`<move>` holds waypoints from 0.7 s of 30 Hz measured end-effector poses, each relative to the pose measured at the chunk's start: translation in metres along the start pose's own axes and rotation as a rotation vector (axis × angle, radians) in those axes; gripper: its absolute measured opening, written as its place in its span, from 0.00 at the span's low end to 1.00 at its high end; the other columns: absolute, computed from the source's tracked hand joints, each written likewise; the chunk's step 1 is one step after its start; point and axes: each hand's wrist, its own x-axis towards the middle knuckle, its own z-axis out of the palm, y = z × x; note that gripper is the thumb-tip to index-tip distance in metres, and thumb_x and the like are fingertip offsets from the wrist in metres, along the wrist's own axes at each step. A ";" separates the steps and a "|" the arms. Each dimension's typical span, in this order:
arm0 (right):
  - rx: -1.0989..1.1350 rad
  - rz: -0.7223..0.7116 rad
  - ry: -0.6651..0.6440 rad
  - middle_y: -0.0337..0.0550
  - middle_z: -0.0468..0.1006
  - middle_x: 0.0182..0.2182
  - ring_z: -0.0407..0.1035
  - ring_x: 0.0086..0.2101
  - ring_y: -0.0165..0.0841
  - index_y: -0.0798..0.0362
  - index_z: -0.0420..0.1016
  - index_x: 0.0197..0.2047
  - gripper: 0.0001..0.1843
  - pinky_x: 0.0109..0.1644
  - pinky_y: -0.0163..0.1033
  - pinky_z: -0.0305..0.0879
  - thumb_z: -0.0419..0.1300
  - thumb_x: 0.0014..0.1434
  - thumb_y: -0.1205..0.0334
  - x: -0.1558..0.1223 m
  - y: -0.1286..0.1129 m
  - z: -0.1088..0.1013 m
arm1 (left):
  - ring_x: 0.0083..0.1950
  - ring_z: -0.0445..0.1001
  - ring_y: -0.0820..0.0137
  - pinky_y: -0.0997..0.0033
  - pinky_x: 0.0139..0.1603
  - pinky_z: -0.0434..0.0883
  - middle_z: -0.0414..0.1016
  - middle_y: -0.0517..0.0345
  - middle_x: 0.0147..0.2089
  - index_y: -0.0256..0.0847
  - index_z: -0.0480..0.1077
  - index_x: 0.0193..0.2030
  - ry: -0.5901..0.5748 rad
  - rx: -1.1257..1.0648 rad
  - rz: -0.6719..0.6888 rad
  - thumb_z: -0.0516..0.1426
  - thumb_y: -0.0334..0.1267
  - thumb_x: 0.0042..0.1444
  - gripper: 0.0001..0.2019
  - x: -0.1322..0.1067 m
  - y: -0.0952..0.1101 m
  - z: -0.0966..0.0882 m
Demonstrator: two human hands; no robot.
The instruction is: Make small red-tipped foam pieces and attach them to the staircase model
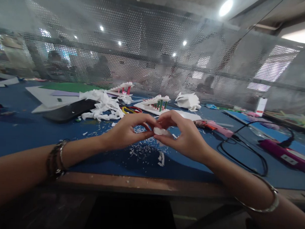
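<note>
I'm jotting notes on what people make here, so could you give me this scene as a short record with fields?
Left hand: fingertips at the white piece's edge; firmness of grip unclear
Right hand: holds the white piece between thumb and fingers
Below the hands: white scraps on a blue table
Beyond: green-columned model, crumpled white strips
Right side: purple power strip, upright phone

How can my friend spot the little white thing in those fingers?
Over the wide blue tabletop, find the bare left hand and right hand meeting above scattered white scraps. Pinched there is a small, rounded white lump; unlike the scraps, it's held up.
</note>
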 end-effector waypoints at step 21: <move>0.309 0.118 -0.091 0.37 0.64 0.31 0.63 0.31 0.23 0.54 0.61 0.38 0.11 0.32 0.29 0.64 0.55 0.53 0.59 0.000 -0.004 -0.005 | 0.28 0.69 0.79 0.82 0.30 0.68 0.73 0.59 0.30 0.36 0.68 0.35 0.008 0.073 0.039 0.55 0.32 0.50 0.04 0.000 0.002 -0.001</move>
